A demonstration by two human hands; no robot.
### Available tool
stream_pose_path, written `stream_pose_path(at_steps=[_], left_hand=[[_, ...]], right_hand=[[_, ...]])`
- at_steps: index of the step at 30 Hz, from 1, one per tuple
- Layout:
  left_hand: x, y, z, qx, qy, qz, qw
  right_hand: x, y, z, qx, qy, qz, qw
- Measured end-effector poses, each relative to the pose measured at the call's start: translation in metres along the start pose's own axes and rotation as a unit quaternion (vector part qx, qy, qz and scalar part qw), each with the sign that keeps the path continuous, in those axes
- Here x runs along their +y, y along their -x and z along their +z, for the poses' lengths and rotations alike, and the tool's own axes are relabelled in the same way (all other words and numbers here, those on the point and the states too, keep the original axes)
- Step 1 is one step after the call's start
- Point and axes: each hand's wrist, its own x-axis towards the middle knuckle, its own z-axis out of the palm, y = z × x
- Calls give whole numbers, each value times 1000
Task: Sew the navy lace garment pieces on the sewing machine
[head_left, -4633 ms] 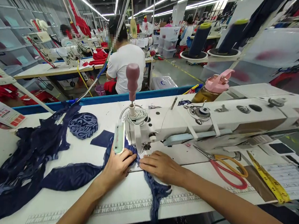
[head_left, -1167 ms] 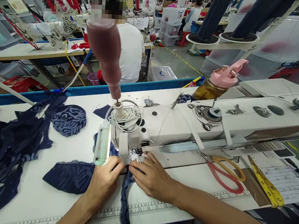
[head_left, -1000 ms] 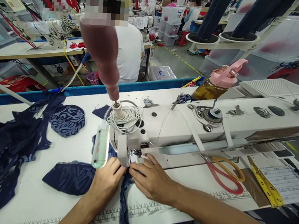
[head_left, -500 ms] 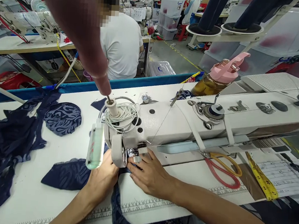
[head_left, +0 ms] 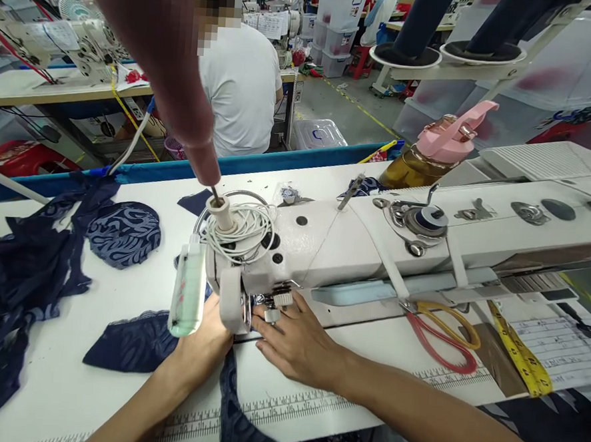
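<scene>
Under the head of the sewing machine (head_left: 324, 243), at my fingertips: navy lace piece (head_left: 132, 344), one end fed beneath the needle area, the rest trailing off the near table edge (head_left: 314, 409).

Left hand (head_left: 202, 349): flat on the lace just left of the presser foot; its fingers are hidden behind the machine lamp (head_left: 187, 301), so I cannot tell whether they are spread or pinching.

Right hand (head_left: 295, 341): palm down, fingers together and extended, tips pressing the fabric just right of the foot.

Step in hand, as I judge it: guiding a seam through. Next move calls for steady, even feed with both hands keeping the edge aligned and fingertips clear of the needle.

Hard to make out: needle, foot and seam line, all masked by the machine head. A blurred maroon handle (head_left: 182, 107) blocks the upper left.
</scene>
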Motion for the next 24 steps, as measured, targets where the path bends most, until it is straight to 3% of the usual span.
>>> stream_pose_path(at_steps=[4,7,9,13,16,19,22,24], left_hand=[[21,-1,-3,6,-83,-46,995],[35,19,3,35,-166,-82,982],[30,38,6,44,-185,-84,978],[-4,60,-2,41,-156,-96,982],[-16,45,-16,12,-63,-110,992],[-13,13,-26,-24,8,-122,992],[-5,-11,-31,-83,35,-104,990],[5,-16,-29,-81,12,-75,994]], right_hand=[[1,-2,-1,-21,3,0,1000],[1,-1,-6,-25,-8,-1,1000],[0,0,-8,-19,-18,4,1000],[-5,0,-8,-31,-28,-1,999],[-9,0,-8,-45,-36,-4,998],[-9,0,-8,-50,-42,1,998],[-8,1,-8,-47,-48,4,998],[-7,2,-8,-45,-50,7,998]])
